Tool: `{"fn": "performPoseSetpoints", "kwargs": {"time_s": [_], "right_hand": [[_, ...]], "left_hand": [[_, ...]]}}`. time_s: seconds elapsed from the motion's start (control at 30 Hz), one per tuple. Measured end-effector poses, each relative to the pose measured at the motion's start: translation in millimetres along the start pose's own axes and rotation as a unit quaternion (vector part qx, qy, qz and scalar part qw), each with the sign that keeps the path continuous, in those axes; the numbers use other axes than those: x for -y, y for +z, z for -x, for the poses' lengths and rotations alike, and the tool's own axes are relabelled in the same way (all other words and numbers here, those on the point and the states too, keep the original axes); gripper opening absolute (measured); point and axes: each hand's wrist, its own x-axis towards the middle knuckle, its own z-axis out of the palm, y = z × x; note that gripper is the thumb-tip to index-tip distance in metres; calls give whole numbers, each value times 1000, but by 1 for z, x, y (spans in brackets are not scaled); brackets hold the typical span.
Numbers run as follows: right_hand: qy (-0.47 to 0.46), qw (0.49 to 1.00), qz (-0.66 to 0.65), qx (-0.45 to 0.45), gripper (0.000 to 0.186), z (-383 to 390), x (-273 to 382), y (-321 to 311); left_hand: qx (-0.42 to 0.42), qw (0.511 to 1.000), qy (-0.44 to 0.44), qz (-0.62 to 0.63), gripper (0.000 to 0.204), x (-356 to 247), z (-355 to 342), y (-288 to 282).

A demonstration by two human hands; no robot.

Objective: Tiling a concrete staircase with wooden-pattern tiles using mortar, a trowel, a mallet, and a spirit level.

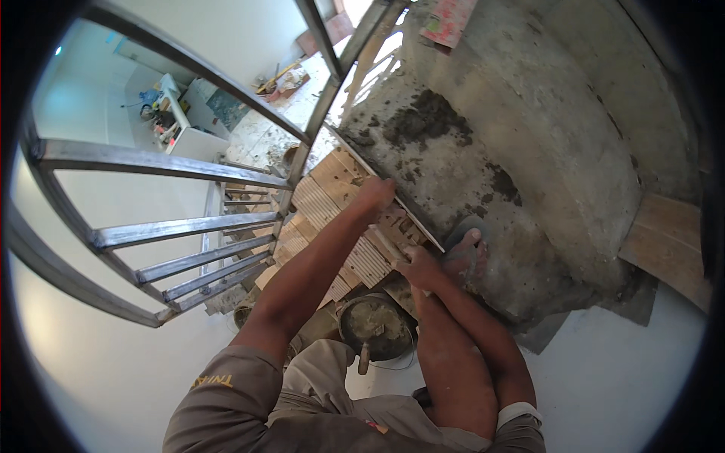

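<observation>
My left hand is closed at the pale edge of a thin tile along the stair step; its fingertips are partly hidden. Closer to me, my right hand wraps round a light wooden stick, like a tool handle, which slants up toward my left hand. What sits at its far end I cannot make out. Below my arms lie wood-look stair tiles with ribbed strips. Dark wet mortar is heaped on the concrete beyond the tile's edge.
A black bucket of grey mortar stands near my knees, a wooden-handled trowel at its rim. Metal railing bars rise on the left. My sandalled foot rests on the concrete. Loose tiles lean at right.
</observation>
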Motion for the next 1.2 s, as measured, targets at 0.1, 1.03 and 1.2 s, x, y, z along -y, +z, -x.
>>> {"fn": "performPoseSetpoints", "kwargs": {"time_s": [0.1,1.03,1.2], "right_hand": [[28,996,-11,81,43,4,6,-6],[-64,983,34,170,51,-61,42,19],[7,993,35,115,36,-83,58,25]], "left_hand": [[0,999,-18,42,32,4,-5,-4],[54,785,223,-576,67,-11,10,-1],[27,807,169,-566,41,-10,9,-3]]}}
